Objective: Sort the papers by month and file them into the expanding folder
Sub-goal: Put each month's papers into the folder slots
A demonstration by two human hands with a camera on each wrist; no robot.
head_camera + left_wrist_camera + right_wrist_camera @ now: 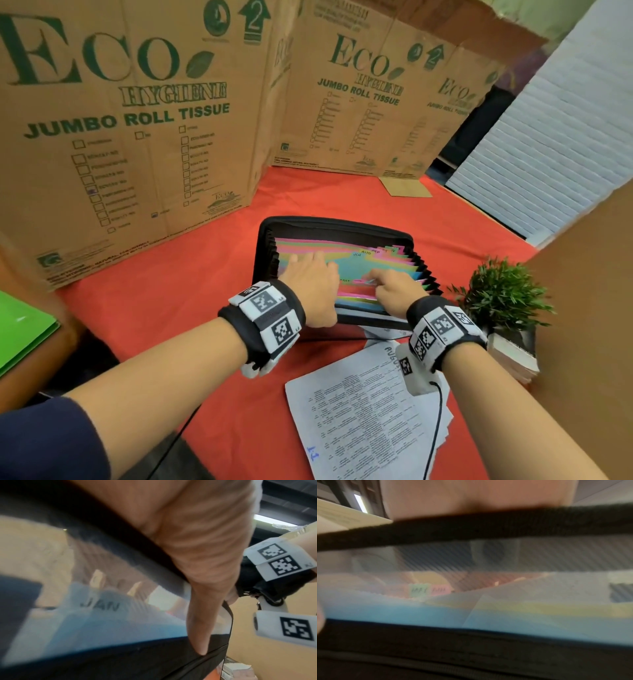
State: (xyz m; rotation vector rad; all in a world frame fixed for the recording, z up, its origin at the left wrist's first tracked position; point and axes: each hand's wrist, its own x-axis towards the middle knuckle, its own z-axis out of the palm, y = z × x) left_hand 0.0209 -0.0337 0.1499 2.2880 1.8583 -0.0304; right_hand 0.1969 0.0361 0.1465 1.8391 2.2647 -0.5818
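With the left hand point(313, 277) laid flat, fingers straight, on the coloured dividers point(308, 251) and the right hand point(394, 291) curled, fingertips apparently pinching a tab near the front. Whether anything else is gripped: cannot tell. Expanding folder point(342, 226) open on the red cloth point(205, 274), black-edged, pastel pockets tabbed JUL, AUG, SEP. Probably light, springy, slippery; best parted at the tabs. Papers point(359, 411) just nearer, thin, floppy; best lifted by an edge.
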